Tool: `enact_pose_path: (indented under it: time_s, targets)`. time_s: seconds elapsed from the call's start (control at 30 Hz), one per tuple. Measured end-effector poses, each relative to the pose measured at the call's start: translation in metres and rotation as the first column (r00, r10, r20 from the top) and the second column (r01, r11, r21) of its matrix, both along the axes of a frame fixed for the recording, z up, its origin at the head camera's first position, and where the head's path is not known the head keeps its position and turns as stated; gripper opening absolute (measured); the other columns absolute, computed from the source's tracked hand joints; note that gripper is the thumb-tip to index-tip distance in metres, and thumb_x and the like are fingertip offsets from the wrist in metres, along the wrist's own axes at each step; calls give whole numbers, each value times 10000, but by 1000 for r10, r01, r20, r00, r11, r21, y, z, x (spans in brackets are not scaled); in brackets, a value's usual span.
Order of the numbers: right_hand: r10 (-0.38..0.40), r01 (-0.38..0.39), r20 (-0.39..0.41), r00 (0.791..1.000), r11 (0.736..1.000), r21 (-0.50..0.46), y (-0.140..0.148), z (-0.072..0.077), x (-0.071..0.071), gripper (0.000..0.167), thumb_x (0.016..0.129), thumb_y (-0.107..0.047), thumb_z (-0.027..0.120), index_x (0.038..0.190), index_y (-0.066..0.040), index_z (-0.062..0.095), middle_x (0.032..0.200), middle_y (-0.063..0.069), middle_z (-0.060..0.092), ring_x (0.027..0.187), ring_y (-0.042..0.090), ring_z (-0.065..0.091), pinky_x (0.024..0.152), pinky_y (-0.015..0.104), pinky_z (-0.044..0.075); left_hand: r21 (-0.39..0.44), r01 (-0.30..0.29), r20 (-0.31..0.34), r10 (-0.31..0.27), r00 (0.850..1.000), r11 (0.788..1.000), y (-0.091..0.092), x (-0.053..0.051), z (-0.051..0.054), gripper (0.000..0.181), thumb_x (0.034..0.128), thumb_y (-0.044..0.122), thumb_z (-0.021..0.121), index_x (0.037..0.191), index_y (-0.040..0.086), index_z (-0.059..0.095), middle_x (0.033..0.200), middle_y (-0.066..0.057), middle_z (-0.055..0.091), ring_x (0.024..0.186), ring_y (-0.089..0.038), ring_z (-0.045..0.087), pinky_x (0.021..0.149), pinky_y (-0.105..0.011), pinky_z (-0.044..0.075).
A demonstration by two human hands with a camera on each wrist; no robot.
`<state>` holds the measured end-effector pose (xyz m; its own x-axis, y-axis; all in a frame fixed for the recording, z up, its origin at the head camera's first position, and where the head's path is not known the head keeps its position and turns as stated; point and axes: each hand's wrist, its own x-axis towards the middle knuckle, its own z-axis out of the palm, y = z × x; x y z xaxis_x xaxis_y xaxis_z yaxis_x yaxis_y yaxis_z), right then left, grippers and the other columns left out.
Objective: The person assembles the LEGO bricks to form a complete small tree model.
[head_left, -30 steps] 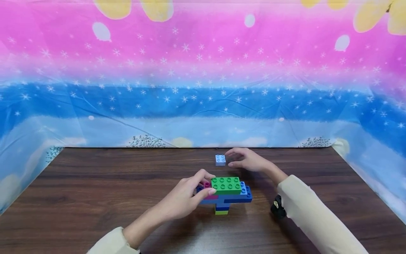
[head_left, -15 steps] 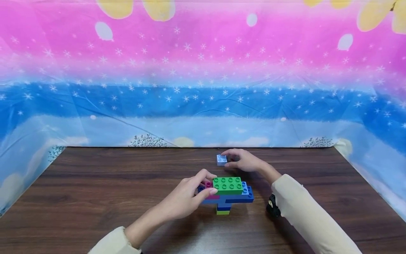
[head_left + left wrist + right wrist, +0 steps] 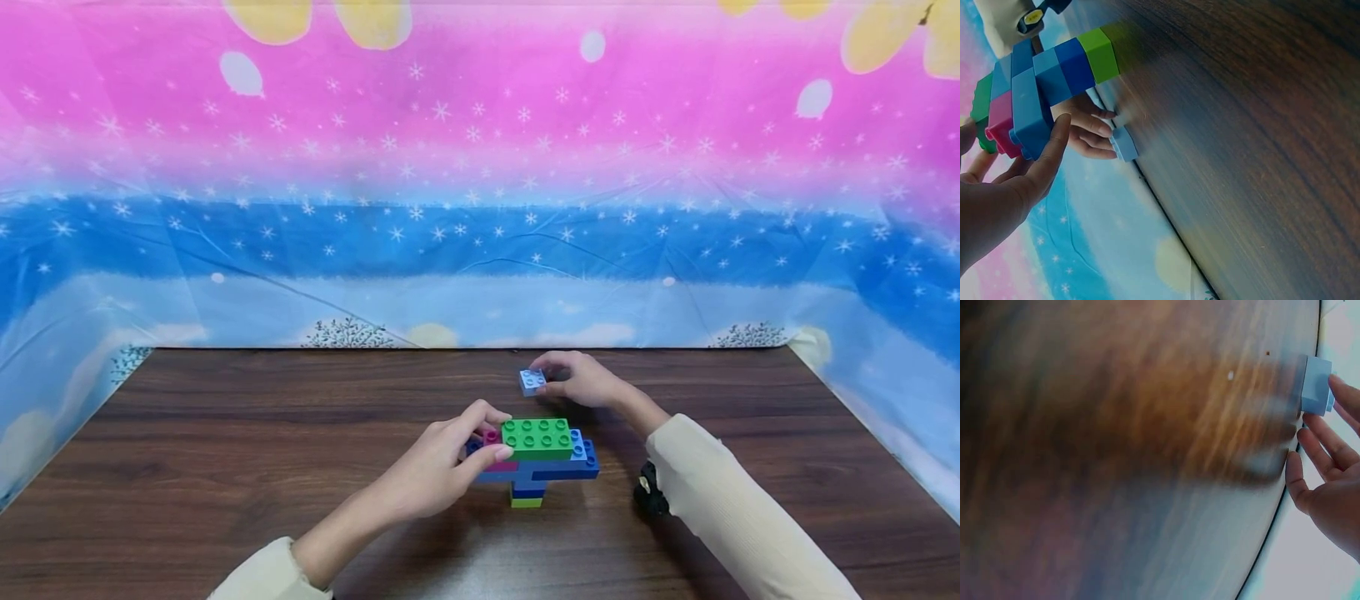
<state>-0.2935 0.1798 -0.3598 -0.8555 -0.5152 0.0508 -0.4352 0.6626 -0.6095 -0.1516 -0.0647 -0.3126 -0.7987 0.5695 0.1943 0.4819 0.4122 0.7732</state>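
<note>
A built-up stack of toy building bricks stands at the middle front of the head view. Across its top lies a green brick (image 3: 536, 439), with a magenta brick (image 3: 1002, 120) beside it, blue ones beneath and a lime-green brick (image 3: 527, 502) at the foot. My left hand (image 3: 444, 461) grips the stack's left end, thumb near the green brick. Farther back, my right hand (image 3: 585, 381) pinches a light blue square brick (image 3: 532, 382) between thumb and fingers; that brick (image 3: 1317, 386) is right at the tabletop, and I cannot tell whether it is lifted.
The dark wooden table (image 3: 262, 433) runs back to a patterned pink and blue cloth (image 3: 420, 225), which hangs behind it and along both sides. A black wrist device (image 3: 651, 490) sits under the right sleeve.
My right hand has closed in on the light blue brick and taken hold of it. The brick has turned and shifted slightly right. My left hand stays on the stack.
</note>
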Motion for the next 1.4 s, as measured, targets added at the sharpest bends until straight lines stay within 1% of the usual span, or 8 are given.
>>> enact_pose_path:
  time_s: [0.17,0.37,0.57,0.7,0.83,0.93,1.13,1.4]
  targets:
    - [-25,26,-42,999,1000,8,2,-1,1,237,847,-110,654,1081,-114,616,1021,57,592,968,247,547,790,404,446,2,-3,-9,3,1000,1000,0,0,-1,258,949,260,502,1164,117,494,1010,7,593,931,-128,566,751,-282,469]
    - [-48,48,-19,999,999,-4,6,0,3,231,833,-111,672,1058,-105,618,981,44,597,945,237,551,773,390,452,3,-5,-21,5,1000,1000,0,0,-1,258,947,257,508,1163,116,495,1009,10,594,936,-128,566,749,-281,470]
    - [-85,84,23,996,996,9,10,1,5,271,833,-122,674,1088,-55,613,946,41,589,869,197,539,720,349,448,5,-6,-10,6,1000,1000,0,0,-2,262,948,259,506,1164,112,494,1005,9,594,926,-124,565,749,-279,470]
    - [-86,85,33,996,996,16,13,4,7,247,839,-140,668,1069,-59,629,921,23,592,840,174,537,718,342,447,6,-5,-6,5,1000,1000,1,0,-2,264,948,258,505,1166,109,494,1009,5,594,929,-125,564,753,-280,471]
    - [-50,50,6,999,999,-4,18,8,10,218,837,-123,668,1040,-49,635,903,28,593,826,182,540,704,340,453,3,-5,-3,5,1000,1000,0,0,-2,267,949,262,503,1168,110,493,1015,2,593,938,-128,564,761,-285,471]
    - [-29,29,4,1000,999,-24,20,14,12,213,830,-113,673,1025,-38,632,892,35,595,813,190,546,690,331,457,0,-5,2,5,1000,1000,0,0,-2,269,949,264,501,1172,113,490,1020,1,591,943,-129,562,767,-289,470]
    - [-9,12,67,998,999,-31,21,33,20,219,843,-123,660,1050,-63,626,907,32,600,827,192,557,709,331,464,-2,-3,-1,3,1000,1000,0,0,-2,271,950,269,500,1172,113,489,1026,-4,593,952,-132,562,768,-287,471]
    - [50,-43,73,996,995,-94,19,60,34,247,836,-145,666,1060,-49,626,907,48,619,808,203,571,690,344,472,-3,-3,13,3,1000,1000,0,-1,-2,276,951,281,492,1172,116,485,1022,-6,594,929,-124,563,764,-277,470]
